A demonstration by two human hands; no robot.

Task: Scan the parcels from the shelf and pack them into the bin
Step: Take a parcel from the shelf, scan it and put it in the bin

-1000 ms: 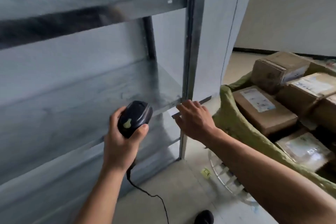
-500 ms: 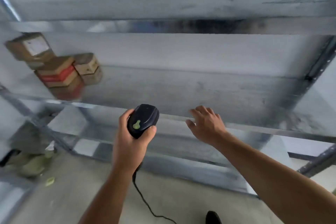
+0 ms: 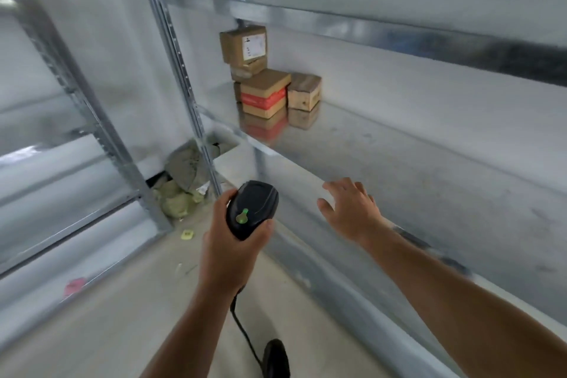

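Note:
My left hand [image 3: 228, 250] grips a black corded barcode scanner [image 3: 252, 209] with a green button, held low in front of the shelf. My right hand [image 3: 349, 212] hovers with relaxed fingers over the front edge of the metal shelf [image 3: 399, 169], holding nothing. At the far left end of that shelf stand a few small cardboard parcels: one with a white label [image 3: 244, 47] on top of a stack, one with red tape [image 3: 265, 92], and a plain one [image 3: 304, 90] beside it. The bin is out of view.
Steel uprights [image 3: 181, 70] frame the shelving; another rack [image 3: 61, 163] stands on the left. Crumpled greenish sacks [image 3: 181, 187] lie on the floor in the corner. Small scraps [image 3: 187, 234] dot the concrete floor. A dark shoe tip [image 3: 276, 357] shows at the bottom.
The view has swung left from the bin of parcels to the shelf corner. The parcels on the shelf now sit nearer the centre. Both hands keep their poses, the left still holding the scanner.

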